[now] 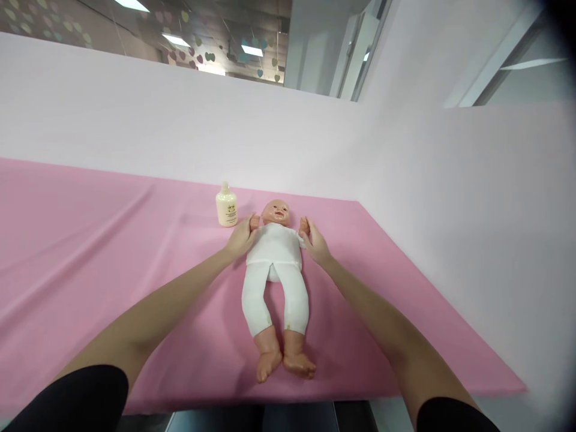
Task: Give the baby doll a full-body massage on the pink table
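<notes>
- Pink surface (112,240), wrinkled toward the left, where it runs out of view.
- Cream-coloured bottle (227,210) standing upright near the far edge, just left of the doll's head. Its label (231,212) bears a small dark drawing with lines of print around it, all too small to read.
- The doll (274,246) lies on its back in the middle of the surface, head toward the wall (180,132), bare feet (299,363) toward the person. It wears a white shirt (275,243) and white trousers (255,300), with a faint brownish mark near each cuff.
- The left hand (240,240) is closed around the doll's hand nearer the bottle; the small fist shows above the grip. Most of the holding fingers are hidden.
- The right hand (317,243) likewise holds the doll's other hand, beside the shirt; its fingers are partly covered too. Most of the doll's arms cannot be made out behind the hands.
- Black sleeves (85,396) are cut off at the bottom corners. Between them, below the near edge, dark trouser legs (297,417) show only in part.
- Behind the wall, a window (225,36) with heart shapes (210,57) and ceiling lights (252,50) is cropped at the top.
- Dark blur hides the upper right corner.
</notes>
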Available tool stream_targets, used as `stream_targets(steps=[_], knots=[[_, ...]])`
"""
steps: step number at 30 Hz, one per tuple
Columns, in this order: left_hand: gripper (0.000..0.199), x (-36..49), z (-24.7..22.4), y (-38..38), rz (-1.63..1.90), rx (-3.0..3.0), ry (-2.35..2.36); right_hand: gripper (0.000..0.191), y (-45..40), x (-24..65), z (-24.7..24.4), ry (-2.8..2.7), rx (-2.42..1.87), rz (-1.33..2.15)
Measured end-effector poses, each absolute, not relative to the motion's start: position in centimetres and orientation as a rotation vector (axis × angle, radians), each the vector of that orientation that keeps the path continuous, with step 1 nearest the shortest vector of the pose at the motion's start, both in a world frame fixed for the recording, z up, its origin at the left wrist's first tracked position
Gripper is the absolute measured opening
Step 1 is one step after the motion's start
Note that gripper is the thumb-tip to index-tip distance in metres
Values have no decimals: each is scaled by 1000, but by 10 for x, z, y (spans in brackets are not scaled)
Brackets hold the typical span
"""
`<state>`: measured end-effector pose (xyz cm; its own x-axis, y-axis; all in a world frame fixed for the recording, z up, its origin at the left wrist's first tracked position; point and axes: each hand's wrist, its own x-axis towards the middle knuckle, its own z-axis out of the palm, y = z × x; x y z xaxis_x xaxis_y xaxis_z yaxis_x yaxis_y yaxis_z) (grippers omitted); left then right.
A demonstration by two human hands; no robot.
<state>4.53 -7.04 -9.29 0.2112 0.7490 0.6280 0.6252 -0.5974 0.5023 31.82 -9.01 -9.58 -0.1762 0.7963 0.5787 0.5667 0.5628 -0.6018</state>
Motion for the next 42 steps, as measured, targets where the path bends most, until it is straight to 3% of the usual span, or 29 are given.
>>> stream_targets(steps=[5,12,17,20,24,28,31,36,42], knots=[[57,61,-92,-23,1488,2087,1661,53,-34,302,-91,-1571,-1188,395],[42,64,-103,8,820,1933,2012,31,7,299,-101,-1496,-1665,497],[41,63,-106,13,681,1937,2102,30,16,303,-105,-1492,-1739,534],[42,62,-106,11,771,1918,2014,29,11,302,-103,-1493,-1715,531],[46,59,-104,0,1209,1913,1750,29,-7,301,-98,-1498,-1555,515],[56,55,-97,-29,1487,2046,1419,43,-37,303,-93,-1503,-1211,563],[52,49,-90,-60,1428,2190,1266,51,-70,308,-91,-1612,-1018,600],[34,39,-97,-100,1135,2564,1082,45,-123,324,-105,-1948,-1024,393],[38,34,-112,-114,1071,2612,1112,44,-138,333,-120,-2216,-942,169]])
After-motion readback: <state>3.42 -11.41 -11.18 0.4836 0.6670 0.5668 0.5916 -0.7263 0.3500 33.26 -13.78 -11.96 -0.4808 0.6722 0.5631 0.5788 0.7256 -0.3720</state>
